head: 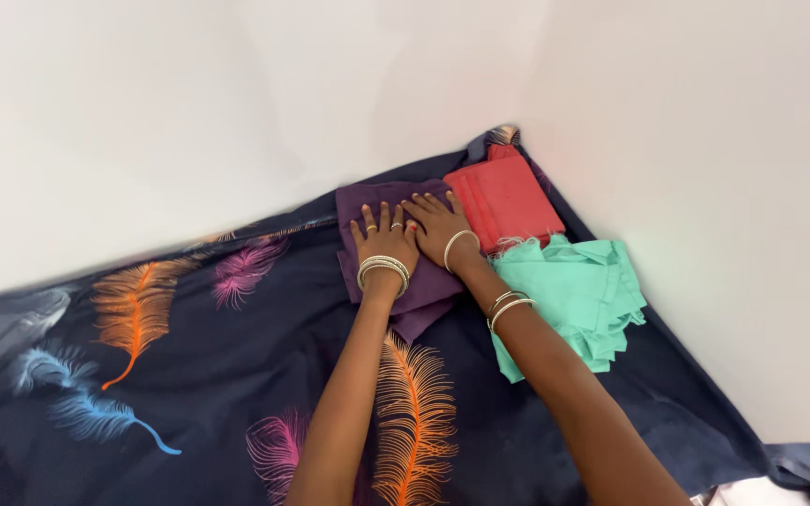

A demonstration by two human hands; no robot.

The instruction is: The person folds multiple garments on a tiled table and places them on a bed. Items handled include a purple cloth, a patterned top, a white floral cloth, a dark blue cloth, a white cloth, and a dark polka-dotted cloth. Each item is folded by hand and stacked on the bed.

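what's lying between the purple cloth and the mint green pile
In the head view, the folded red cloth lies partly between the purple cloth and the green pile; the right hand and wrist cross there too.

place: home, likely bedroom
evidence: feather-print dark bedsheet [189,375] on bed, plain white walls [142,112], folded cloths [574,290]

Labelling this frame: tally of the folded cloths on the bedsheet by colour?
Purple folded cloth, under the left hand and right hand: 1
Red folded cloth: 1
Mint green cloth pile, several layers, exact number of pieces unclear: 1
Total: 3 colour groups on the dark feather-print sheet.
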